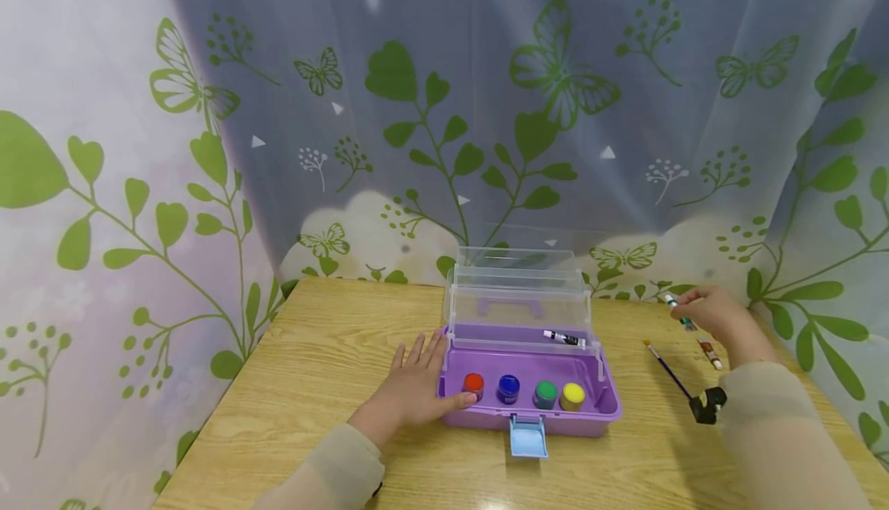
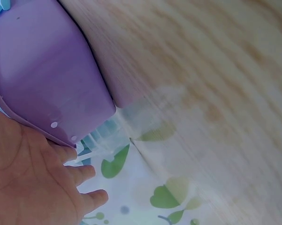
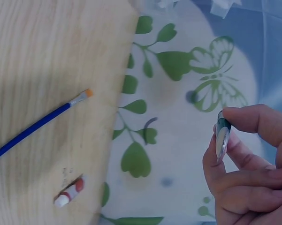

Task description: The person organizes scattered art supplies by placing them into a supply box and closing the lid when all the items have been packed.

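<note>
Right hand (image 1: 710, 315) has a green-and-white paint tube (image 3: 222, 136) pinched between thumb and fingers, over by the far right edge of the wooden table (image 1: 312, 356). The tube's long axis runs on a slant, white cap toward the far left, tail toward the near right. Main thing spatially: the open purple box (image 1: 479, 420) sits left of that grip and somewhat nearer, so cap end and box are both on the left. Left hand (image 1: 415, 388) is way closer to it, fingers pretty straight along the left end, thumb over the near rim by the red paint jar (image 1: 474, 385), not gripping anything. Blue (image 1: 508, 389), green (image 1: 545, 395) and yellow (image 1: 572, 396) jars line up along the near side, with bare box floor behind them; the clear upper tiers (image 1: 517, 278) stand up on the far side, a black paint tube (image 1: 566, 338) lying crosswise there. Decent stretch of wood between box and paintbrush (image 1: 668, 369) for moving. Brush and a red-and-white tube (image 1: 710, 354) lie just nearer than the right hand; far side's tight, curtain (image 1: 444, 147) right at the edge.
</note>
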